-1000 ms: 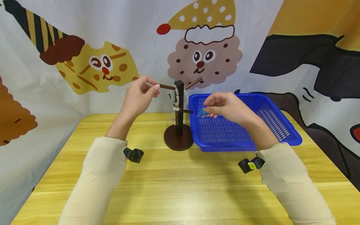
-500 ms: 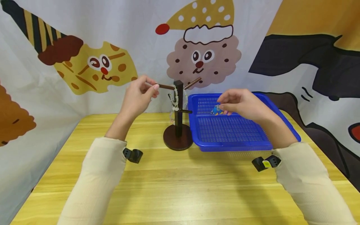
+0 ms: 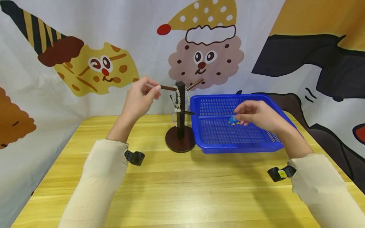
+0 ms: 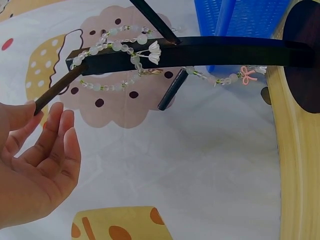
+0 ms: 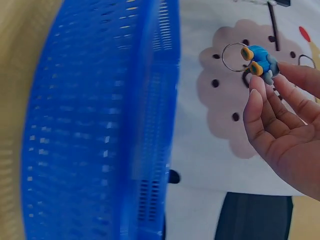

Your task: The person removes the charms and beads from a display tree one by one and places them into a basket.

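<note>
My left hand [image 3: 140,98] pinches the tip of one peg [image 4: 52,93] on a dark wooden jewelry stand [image 3: 181,120]. Beaded bracelets hang on the stand: a pale one [image 4: 117,47] with a white flower charm near the top, and another [image 4: 215,78] with a pink bow lower down. Held between the thumb and fingers of my right hand [image 3: 258,114] is a small blue figure keychain [image 5: 260,62] with orange feet and a metal ring [image 5: 232,57]. In the head view it hangs over the blue plastic basket [image 3: 239,146], whose inner floor shows below it.
The basket stands right beside the stand's round base [image 3: 180,139], toward the back right of the wooden table [image 3: 182,190]. A printed cartoon cloth [image 3: 154,57] hangs behind the table. Another peg [image 3: 195,84] sticks out at the stand's upper right.
My right hand has carried the keychain rightward, away from the stand and over the middle of the basket, and lowered slightly. My left hand stays on the peg.
</note>
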A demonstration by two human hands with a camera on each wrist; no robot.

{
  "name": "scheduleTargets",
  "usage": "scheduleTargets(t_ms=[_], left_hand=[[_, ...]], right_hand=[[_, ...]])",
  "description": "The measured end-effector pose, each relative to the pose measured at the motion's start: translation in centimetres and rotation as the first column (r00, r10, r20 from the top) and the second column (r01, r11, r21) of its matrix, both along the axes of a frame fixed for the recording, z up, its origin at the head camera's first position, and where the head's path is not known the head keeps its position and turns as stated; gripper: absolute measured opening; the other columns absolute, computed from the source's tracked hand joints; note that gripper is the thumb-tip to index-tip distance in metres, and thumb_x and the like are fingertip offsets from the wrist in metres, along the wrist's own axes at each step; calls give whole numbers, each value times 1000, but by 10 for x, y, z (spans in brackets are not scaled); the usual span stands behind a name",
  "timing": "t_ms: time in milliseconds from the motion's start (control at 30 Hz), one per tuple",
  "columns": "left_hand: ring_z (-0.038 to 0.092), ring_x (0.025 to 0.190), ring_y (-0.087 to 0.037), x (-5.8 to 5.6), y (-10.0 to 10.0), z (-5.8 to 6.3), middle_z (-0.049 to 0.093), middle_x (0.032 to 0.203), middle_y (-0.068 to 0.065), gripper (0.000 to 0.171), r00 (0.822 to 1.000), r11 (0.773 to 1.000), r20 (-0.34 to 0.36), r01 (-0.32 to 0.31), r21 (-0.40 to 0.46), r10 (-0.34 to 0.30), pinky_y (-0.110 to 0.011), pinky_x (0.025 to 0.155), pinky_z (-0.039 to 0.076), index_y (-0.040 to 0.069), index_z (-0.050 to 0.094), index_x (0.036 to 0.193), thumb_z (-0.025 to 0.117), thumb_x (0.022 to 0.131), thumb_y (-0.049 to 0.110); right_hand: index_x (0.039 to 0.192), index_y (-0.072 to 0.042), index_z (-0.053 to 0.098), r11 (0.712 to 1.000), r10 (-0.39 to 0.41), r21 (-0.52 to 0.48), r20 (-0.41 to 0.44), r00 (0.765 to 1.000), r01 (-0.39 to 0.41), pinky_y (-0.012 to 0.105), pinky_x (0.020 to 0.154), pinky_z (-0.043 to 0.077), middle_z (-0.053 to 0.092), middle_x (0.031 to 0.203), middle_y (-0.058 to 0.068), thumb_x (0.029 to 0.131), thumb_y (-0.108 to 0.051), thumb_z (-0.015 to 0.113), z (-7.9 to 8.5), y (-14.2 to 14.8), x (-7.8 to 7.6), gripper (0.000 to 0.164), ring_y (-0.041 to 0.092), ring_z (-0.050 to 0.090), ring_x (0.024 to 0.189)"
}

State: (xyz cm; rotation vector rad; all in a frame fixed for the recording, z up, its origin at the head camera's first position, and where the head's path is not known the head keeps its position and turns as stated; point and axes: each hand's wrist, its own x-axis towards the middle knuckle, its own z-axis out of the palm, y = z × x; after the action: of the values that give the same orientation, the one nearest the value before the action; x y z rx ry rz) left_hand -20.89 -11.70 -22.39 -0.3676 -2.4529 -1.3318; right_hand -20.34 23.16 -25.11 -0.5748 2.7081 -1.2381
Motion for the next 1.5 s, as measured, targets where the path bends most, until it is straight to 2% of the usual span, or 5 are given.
scheduleTargets(t_ms=[100,300,700,1000,1500], left_hand=[[61,78,-22,0,0,-1,65,86,-13,19,1000,1000,5,-3,1,3,-33,67,46,4,56,99,52,94,22],[61,78,-22,0,0,0,65,86,-13,20,1000,1000,7,1,7,-1,-33,69,46,4,56,100,52,94,22],[61,79,-22,1,0,1,66,86,-13,19,1000,1000,15,-3,4,3,-33,69,46,4,56,101,52,94,22],[61,79,-22,1,0,2,65,86,-14,19,1000,1000,25,-6,4,6,-34,70,47,4,55,101,51,94,22],[61,81,-25,1,0,1,65,86,-14,20,1000,1000,23,1,-2,-1,-35,71,47,4,55,101,51,94,22]], right_hand=[[102,2,59,1000,22,0,22,1000,-22,30,64,51,62,88,18,90,-14,59,-12,5,0,20,19,60,71],[102,3,58,1000,13,-21,83,996,-12,31,63,51,62,86,17,89,-11,59,-31,8,1,19,18,60,69],[103,7,57,999,5,-46,118,993,1,32,64,51,61,85,14,89,-8,59,-46,8,0,20,18,60,69],[101,4,58,999,14,-42,110,994,-9,32,63,51,61,85,15,89,-5,58,-43,8,-2,15,19,59,69],[104,2,59,999,35,-18,58,998,-34,30,65,51,62,88,12,89,-14,60,-14,-4,-9,21,18,61,72]])
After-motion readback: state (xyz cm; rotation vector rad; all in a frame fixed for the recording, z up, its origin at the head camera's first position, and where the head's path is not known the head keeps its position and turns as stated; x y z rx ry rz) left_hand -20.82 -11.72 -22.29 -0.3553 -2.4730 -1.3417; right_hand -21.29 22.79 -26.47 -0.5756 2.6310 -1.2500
